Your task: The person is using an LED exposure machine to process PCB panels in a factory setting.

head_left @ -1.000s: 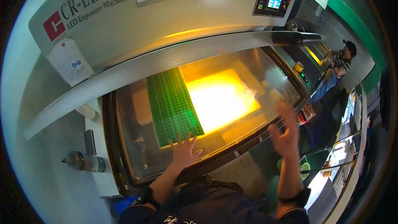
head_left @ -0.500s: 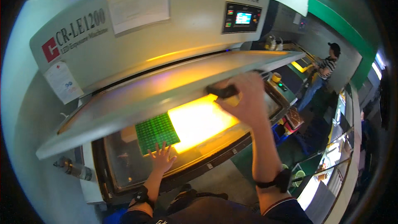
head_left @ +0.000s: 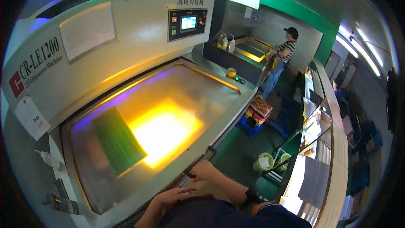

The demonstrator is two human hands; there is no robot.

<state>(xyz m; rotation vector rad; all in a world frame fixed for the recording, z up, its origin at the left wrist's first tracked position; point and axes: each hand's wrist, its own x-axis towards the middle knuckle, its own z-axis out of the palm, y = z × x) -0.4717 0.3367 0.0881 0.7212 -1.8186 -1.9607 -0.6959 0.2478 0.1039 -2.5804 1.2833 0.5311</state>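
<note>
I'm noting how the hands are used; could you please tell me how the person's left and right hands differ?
The right hand is closed on the dark handle, while the left hand shows no hold on anything. The left hand is outstretched; the right hand is curled. Both are bare.

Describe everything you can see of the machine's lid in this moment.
The lid has a broad grey, metal-looking frame around a large see-through sheet, with an orange-brown strip along the right side. It lies lowered, roughly flat, in front of the control panel. A yellow-white glow and patterned green panel show through. The right hand grips its dark handle at the front.
</note>
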